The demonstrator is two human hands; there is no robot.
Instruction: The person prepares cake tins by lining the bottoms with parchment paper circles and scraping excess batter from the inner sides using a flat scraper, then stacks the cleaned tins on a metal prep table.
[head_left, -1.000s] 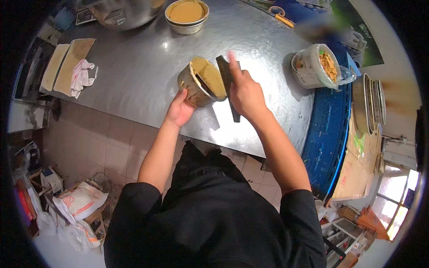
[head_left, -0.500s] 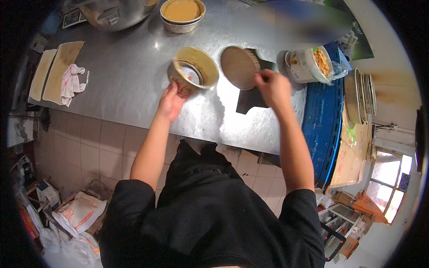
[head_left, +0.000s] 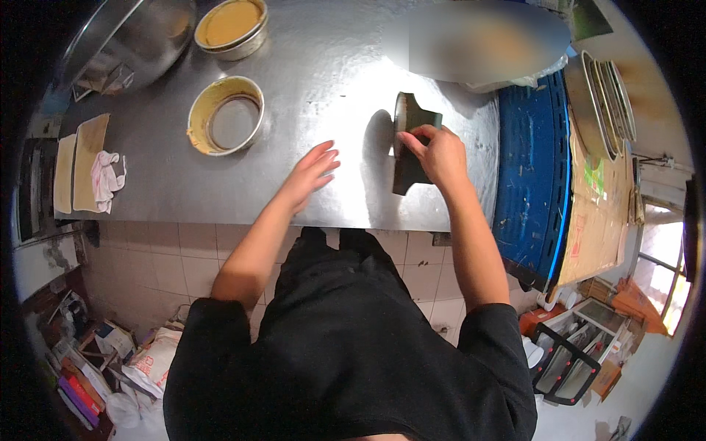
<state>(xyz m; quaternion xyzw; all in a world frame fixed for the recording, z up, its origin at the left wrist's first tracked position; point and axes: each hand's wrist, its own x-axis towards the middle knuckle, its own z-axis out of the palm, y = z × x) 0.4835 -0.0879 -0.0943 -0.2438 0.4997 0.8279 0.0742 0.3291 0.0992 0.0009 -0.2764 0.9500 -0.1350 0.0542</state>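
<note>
At the right of the steel table, my right hand pinches a thin round disc between thumb and fingers. The disc stands on edge, so its face is hardly seen. Directly beside and under it lies a dark, irregularly shaped flat sheet. My left hand hovers near the table's front edge, fingers stretched out and nothing in them. Farther left rests a round cake tin, its inner wall coated with yellowish crumbs or residue. Whether the disc touches the sheet cannot be made out.
Stacked tins with a golden filling stand behind the cake tin, beside a large steel bowl. A pinkish cloth lies on tan boards at far left. A blue crate-like surface borders the right; a blurred patch covers the back right.
My left hand has let go of the cake tin, which now sits on the table to the left. The disc in my right hand has turned from face-on to edge-on.
</note>
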